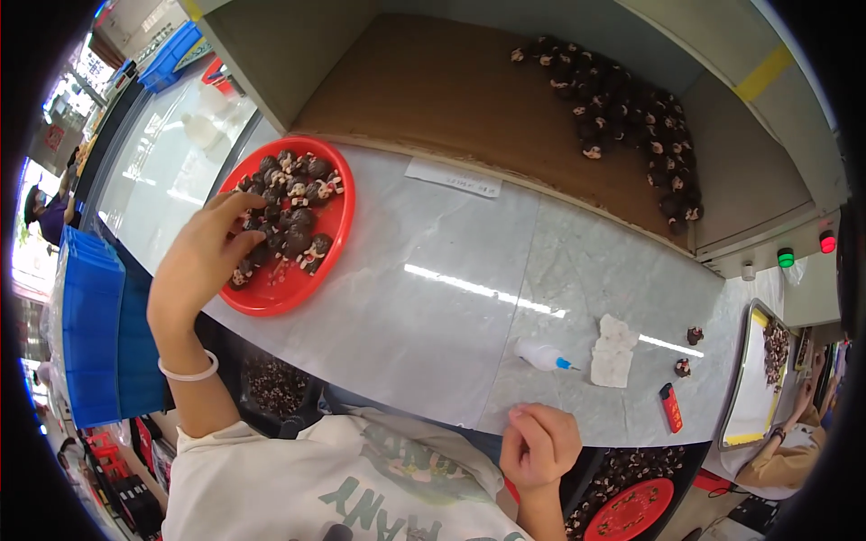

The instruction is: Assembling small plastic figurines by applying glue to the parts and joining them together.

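My left hand reaches over the rim of a round red tray at the left of the table. Its thumb and fingers are apart, touching the small dark-brown figurines with pale faces heaped there; no figurine is seen lifted. By the table's front edge, my right hand is closed with its fingers curled in. Whatever it may hold is hidden. Beyond it lie a white squeeze bottle with a blue tip and a crumpled white tissue. Two single figurines and a red lighter are farther right.
An open box-like shelf with a brown floor stands behind, holding many figurines at its right. Blue crates are stacked at left. Below the table's right edge is another red tray. A co-worker's arm shows at right beside a metal tray.
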